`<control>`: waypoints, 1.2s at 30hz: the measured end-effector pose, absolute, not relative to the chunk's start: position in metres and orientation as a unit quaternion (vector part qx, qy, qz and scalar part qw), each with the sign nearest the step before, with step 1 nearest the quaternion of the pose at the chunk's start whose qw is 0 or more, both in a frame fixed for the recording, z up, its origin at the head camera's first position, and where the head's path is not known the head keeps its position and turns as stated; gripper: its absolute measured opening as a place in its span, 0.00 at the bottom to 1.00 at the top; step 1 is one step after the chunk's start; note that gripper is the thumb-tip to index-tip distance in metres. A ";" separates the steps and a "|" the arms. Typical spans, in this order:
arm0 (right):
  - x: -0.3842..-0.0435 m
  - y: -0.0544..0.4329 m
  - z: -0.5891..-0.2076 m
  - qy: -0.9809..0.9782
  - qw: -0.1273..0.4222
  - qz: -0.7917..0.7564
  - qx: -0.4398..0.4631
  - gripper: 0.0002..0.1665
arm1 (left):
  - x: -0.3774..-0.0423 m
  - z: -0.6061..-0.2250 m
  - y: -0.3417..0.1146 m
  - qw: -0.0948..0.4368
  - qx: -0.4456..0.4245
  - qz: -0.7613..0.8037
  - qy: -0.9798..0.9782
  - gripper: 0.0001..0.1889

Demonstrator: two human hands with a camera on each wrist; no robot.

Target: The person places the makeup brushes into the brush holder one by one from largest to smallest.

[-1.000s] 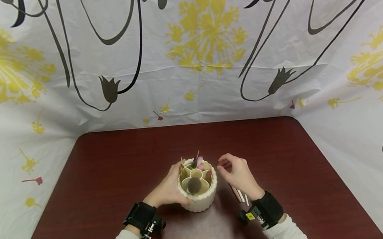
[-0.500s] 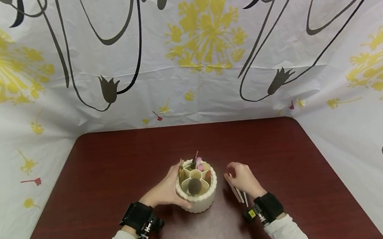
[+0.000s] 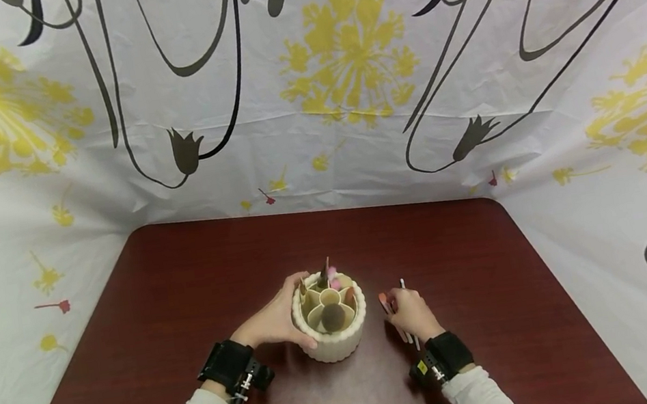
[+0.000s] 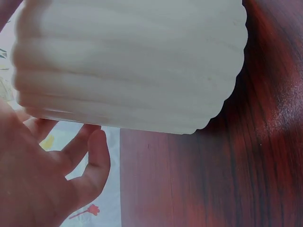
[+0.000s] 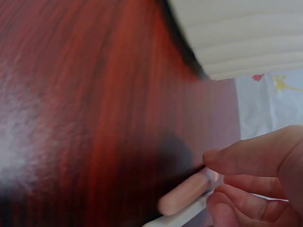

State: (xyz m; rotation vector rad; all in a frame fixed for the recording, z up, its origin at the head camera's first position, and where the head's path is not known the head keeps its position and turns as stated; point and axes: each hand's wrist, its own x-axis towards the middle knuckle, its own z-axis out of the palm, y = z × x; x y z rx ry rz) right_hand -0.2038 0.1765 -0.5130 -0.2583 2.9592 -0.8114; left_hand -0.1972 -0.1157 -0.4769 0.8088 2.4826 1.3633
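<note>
My left hand (image 3: 276, 319) holds the side of a cream ribbed brush holder (image 3: 333, 349), thumb at the front and fingers behind. Its ribbed wall (image 4: 132, 66) fills much of the left wrist view. Petal-shaped compartments hold a round dark brush head (image 3: 333, 317), pink pieces (image 3: 334, 279) and several thin tips. To the right of the holder, my right hand (image 3: 411, 312) is down at the table over a few slim brushes. In the right wrist view, its thumb and curled fingers pinch a makeup brush with a pinkish handle (image 5: 184, 194); a white handle (image 5: 177, 218) lies beside it.
The dark red wooden table (image 3: 232, 256) runs under everything. A white cloth (image 3: 264, 134) with yellow and grey flower prints hangs behind and along both sides. Each wrist carries a black strapped camera, such as the left camera (image 3: 236, 373).
My right hand has moved away from the holder's side, down onto the slim brushes, and its fingers have closed in. The left hand has shifted the holder slightly left and turned its compartments a little.
</note>
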 end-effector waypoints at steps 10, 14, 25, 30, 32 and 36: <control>-0.202 0.179 -0.521 0.969 0.020 -0.235 -0.071 0.10 | -0.197 -0.482 -0.103 0.088 0.258 0.450 0.850 0.66; -0.202 0.180 -0.522 0.972 0.007 -0.226 -0.065 0.10 | -0.196 -0.484 -0.101 0.084 0.256 0.455 0.848 0.65; -0.202 0.180 -0.521 0.963 -0.029 -0.257 -0.075 0.10 | -0.196 -0.485 -0.104 0.086 0.244 0.454 0.853 0.65; -0.204 0.176 -0.512 0.956 -0.052 -0.278 -0.079 0.13 | -0.197 -0.487 -0.106 0.091 0.241 0.464 0.848 0.65; -0.204 0.175 -0.506 0.952 -0.060 -0.289 -0.080 0.13 | -0.198 -0.487 -0.107 0.094 0.239 0.467 0.846 0.65; -0.204 0.172 -0.496 0.941 -0.085 -0.316 -0.088 0.14 | -0.198 -0.487 -0.108 0.096 0.238 0.467 0.846 0.65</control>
